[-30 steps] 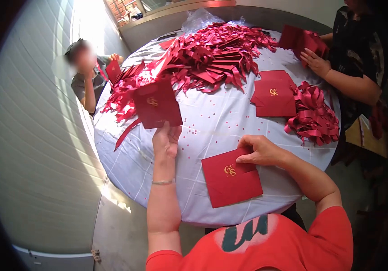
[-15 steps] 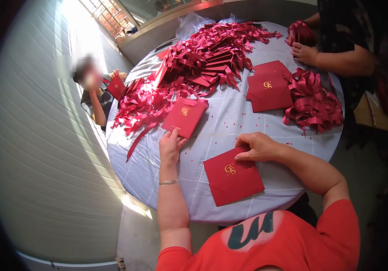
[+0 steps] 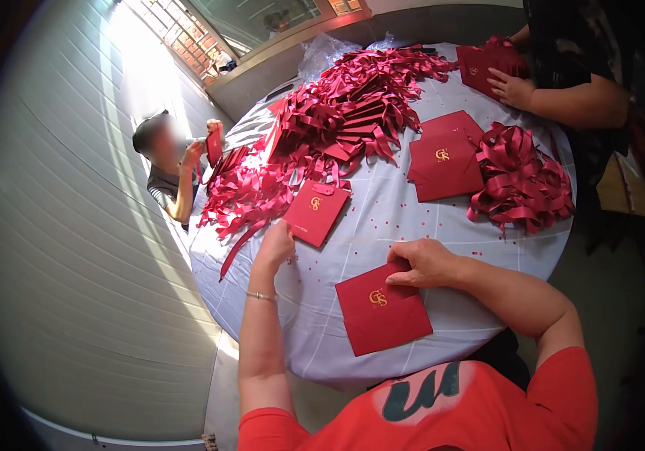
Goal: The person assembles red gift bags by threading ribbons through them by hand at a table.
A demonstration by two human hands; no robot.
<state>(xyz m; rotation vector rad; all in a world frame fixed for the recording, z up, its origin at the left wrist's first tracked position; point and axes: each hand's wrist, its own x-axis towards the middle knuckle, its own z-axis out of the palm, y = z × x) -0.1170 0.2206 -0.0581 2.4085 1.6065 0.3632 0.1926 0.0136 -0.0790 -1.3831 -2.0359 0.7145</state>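
My left hand [image 3: 276, 246] is closed at the near left corner of a flat red paper bag [image 3: 317, 213] with gold letters, at the edge of the ribbon pile. Its fingertips are partly hidden. My right hand [image 3: 429, 263] pinches the top right edge of another flat red paper bag [image 3: 386, 319] lying on the table before me, thumb on top. This one also bears gold letters, and a second layer shows along its left side.
A large heap of red bags with ribbons [image 3: 352, 101] covers the table's far side. Right of centre lie stacked red bags [image 3: 442, 169] beside a ribbon bundle [image 3: 524, 180]. Small red dots dot the tablecloth [image 3: 382, 233]. Co-workers' hands [image 3: 514, 90] work at the right and far left.
My left hand has shifted to the bag's lower left corner. The right hand keeps its grip. The left co-worker has both hands raised; the right co-worker's red bag now shows flat.
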